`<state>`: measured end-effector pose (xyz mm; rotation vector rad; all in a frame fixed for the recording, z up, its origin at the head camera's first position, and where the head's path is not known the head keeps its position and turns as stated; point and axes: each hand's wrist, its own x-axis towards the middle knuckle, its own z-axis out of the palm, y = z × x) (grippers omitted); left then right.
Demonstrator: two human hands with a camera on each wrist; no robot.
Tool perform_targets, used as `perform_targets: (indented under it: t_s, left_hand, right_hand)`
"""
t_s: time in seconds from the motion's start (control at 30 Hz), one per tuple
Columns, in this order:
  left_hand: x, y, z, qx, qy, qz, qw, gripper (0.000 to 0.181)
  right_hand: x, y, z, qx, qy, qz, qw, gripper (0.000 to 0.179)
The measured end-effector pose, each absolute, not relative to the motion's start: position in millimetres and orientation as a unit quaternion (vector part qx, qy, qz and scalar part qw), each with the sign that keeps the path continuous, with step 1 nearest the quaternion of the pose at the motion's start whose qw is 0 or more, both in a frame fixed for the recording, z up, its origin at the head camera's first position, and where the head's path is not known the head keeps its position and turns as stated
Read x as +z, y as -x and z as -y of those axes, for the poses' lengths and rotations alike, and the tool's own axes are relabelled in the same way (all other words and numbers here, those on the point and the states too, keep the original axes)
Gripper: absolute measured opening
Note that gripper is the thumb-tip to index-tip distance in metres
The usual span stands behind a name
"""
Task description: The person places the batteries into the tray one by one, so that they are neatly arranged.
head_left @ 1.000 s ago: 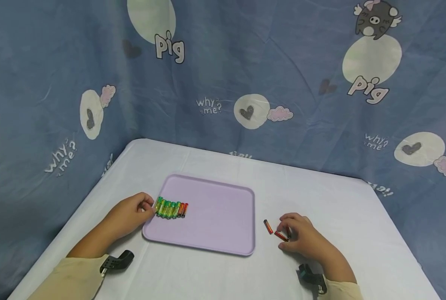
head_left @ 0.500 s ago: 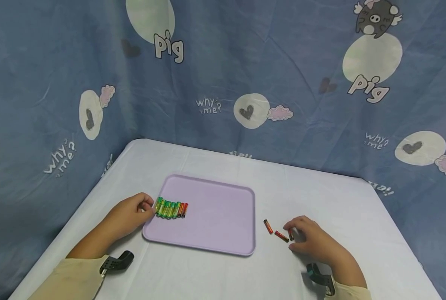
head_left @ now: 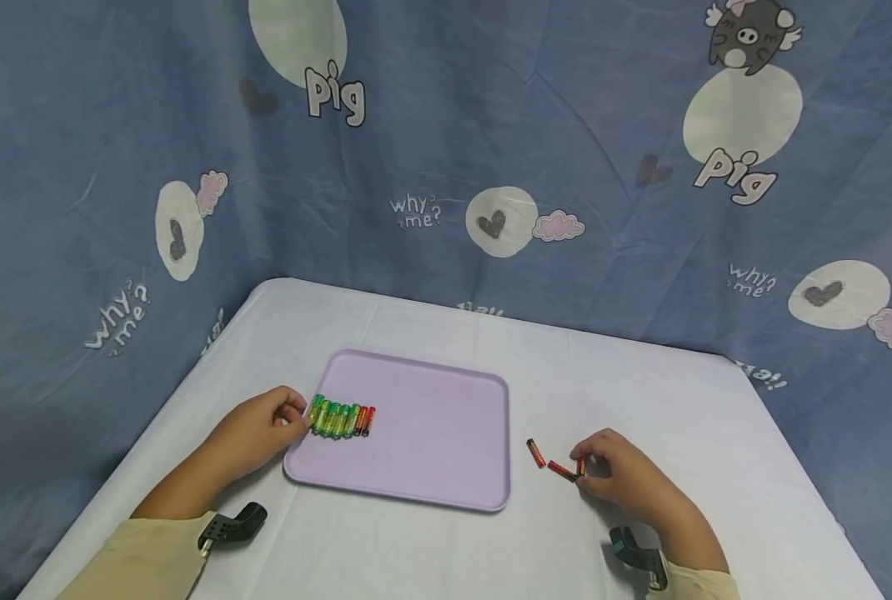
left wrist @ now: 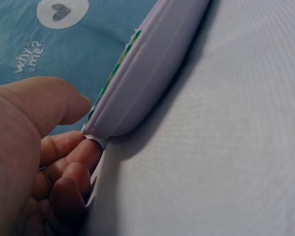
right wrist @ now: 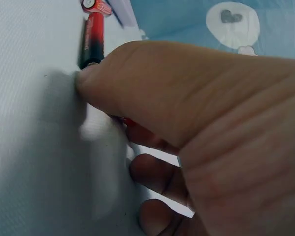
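In the head view, my left hand [head_left: 264,427] is at the left edge of a lilac tray [head_left: 431,450], its thumb and curled fingers about the rim [left wrist: 96,129]. Inside the tray, beside that hand, lies a side-by-side row of several green batteries [head_left: 335,418] with red-and-black batteries [head_left: 365,421] at its right end. Right of the tray, my right hand [head_left: 626,471] pinches a red-and-black battery [head_left: 581,467] between thumb and fingers, low over the table; the right wrist view mostly hides it behind the thumb. Two more loose batteries, one slanted [head_left: 536,453] and one closer [head_left: 562,471], lie beside this hand.
A white cloth covers the table [head_left: 416,550]. Behind it and at the left hangs a blue printed curtain [head_left: 446,125]. Each wrist carries a black camera mount, one at the left sleeve [head_left: 234,523] and one at the right [head_left: 633,550].
My right hand has shifted right and its thumb and fingers have closed on the rightmost loose battery. The left hand and the row in the tray look the same.
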<state>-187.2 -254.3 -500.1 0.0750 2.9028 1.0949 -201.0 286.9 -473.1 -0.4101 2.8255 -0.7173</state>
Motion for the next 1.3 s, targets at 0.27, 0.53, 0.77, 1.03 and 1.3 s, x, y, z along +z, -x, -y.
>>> perform_targets:
  t_s: [0.27, 0.53, 0.77, 1.03, 1.3]
  left_hand:
    - [-501.8, 187.8, 256.0, 0.352, -0.025, -0.936, 0.018, 0.021]
    - [-500.6, 186.9, 255.8, 0.347, -0.025, -0.937, 0.022, 0.022]
    - [-499.0, 188.1, 254.9, 0.352, -0.030, -0.935, 0.014, 0.022]
    - [-500.4, 188.8, 257.1, 0.344, -0.030, -0.938, 0.011, 0.021]
    - [-498.7, 187.6, 256.4, 0.350, -0.029, -0.936, 0.016, 0.022]
  right_hand:
    - [-469.9, 201.8, -283.0, -0.250, 0.125, -0.955, 0.100, 0.030]
    - [-469.0, 199.1, -277.2, -0.285, 0.132, -0.943, 0.108, 0.030]
    - [-465.6, 206.4, -264.5, -0.255, 0.163, -0.951, 0.059, 0.030]
    - [-458.5, 217.2, -236.9, -0.250, 0.189, -0.949, 0.042, 0.030]
    - [-455.1, 226.5, -198.6, -0.255, 0.221, -0.940, 0.043, 0.028]
